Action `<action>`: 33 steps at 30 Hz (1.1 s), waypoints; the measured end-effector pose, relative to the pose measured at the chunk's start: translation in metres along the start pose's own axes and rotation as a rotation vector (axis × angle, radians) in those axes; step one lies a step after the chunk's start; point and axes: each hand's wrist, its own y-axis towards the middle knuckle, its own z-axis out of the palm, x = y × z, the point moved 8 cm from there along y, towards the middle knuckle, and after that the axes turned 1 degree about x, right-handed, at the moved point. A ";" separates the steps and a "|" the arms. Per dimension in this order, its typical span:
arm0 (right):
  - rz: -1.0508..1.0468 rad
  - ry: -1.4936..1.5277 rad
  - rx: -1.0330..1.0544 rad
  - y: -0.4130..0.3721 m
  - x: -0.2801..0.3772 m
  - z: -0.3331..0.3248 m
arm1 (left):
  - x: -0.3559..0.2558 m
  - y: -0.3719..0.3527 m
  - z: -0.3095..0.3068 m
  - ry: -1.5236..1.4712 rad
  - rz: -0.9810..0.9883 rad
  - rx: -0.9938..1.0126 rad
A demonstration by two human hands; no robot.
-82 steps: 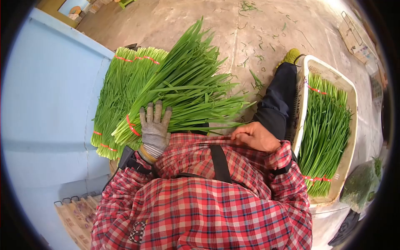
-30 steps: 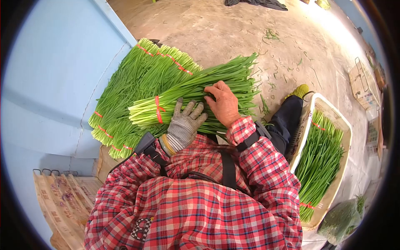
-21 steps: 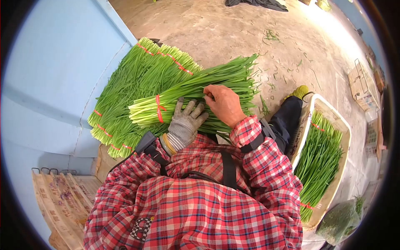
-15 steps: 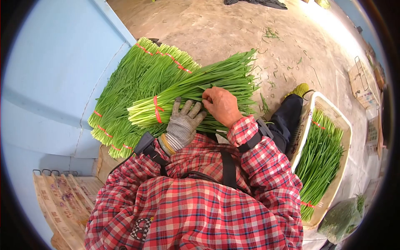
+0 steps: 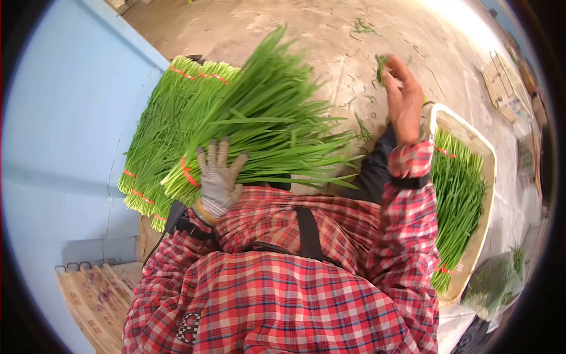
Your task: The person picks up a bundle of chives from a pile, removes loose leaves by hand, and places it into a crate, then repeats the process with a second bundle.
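My left hand [image 5: 220,177], in a grey striped glove, lies with fingers spread across a bunch of garlic chives [image 5: 265,133]. A red tie [image 5: 189,171] circles the bunch's pale stem end, just left of the glove. The bunch's leaves fan out loosely up and to the right. My bare right hand [image 5: 404,97] is raised over the floor, away from the bunch. Between its thumb and fingers is a small scrap of green leaf [image 5: 381,68]. Beneath and left of the bunch, more tied chives [image 5: 168,127] are piled against the blue wall.
On my right stands a pale plastic crate [image 5: 492,147] with chive bunches [image 5: 460,200] in it. Leaf scraps [image 5: 364,26] litter the concrete floor. A plastic bag of greens [image 5: 494,283] sits behind that crate. Another crate [image 5: 97,295] stands at lower left.
My right hand has left the bunch and swung up and right with a leaf scrap. The bunch has shifted left, its leaves fanning wider. My left hand stays on it, moved left too.
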 end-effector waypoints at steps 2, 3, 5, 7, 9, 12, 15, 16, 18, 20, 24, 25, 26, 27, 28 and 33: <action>-0.096 -0.304 -0.055 0.010 -0.034 -0.038 | 0.007 -0.004 0.001 0.017 -0.079 0.018; -0.041 -0.357 -0.063 0.008 -0.058 -0.052 | 0.005 -0.004 0.001 0.016 -0.062 0.022; -0.010 -0.287 -0.078 -0.001 -0.059 -0.069 | 0.008 -0.005 0.000 0.032 -0.123 0.033; 0.418 0.070 0.207 -0.031 -0.076 -0.051 | 0.008 -0.007 0.001 0.032 -0.115 0.023; 0.242 0.221 0.267 -0.066 -0.034 -0.022 | 0.008 -0.004 -0.001 0.027 -0.132 0.028; -0.087 -0.013 0.507 -0.103 0.011 0.015 | 0.005 -0.002 0.001 0.066 -0.120 0.057; -0.138 -0.119 0.614 -0.121 0.027 0.036 | 0.004 0.001 0.003 0.094 -0.110 0.089; -0.132 -0.194 0.686 -0.127 0.023 0.044 | 0.003 0.002 0.002 0.100 -0.108 0.092; -0.155 -0.254 0.731 -0.138 0.013 0.054 | 0.002 0.003 0.001 0.088 -0.114 0.086; -0.118 -0.212 0.726 -0.141 0.013 0.051 | 0.002 0.003 0.000 0.091 -0.107 0.081; 0.268 0.175 0.700 -0.158 -0.015 0.051 | -0.001 0.004 0.004 0.158 -0.090 0.083; 0.268 0.176 0.703 -0.163 -0.017 0.056 | -0.002 0.006 0.004 0.158 -0.093 0.084; 0.353 0.302 0.594 -0.164 -0.023 0.057 | -0.004 0.008 0.004 0.171 -0.096 0.099; 0.437 0.425 0.482 -0.164 -0.029 0.055 | -0.005 0.010 0.004 0.183 -0.097 0.114; 0.436 0.425 0.484 -0.163 -0.030 0.055 | -0.006 0.011 0.004 0.183 -0.100 0.114; 0.514 0.488 0.134 -0.128 -0.051 0.005 | -0.004 0.012 0.004 0.166 -0.133 0.120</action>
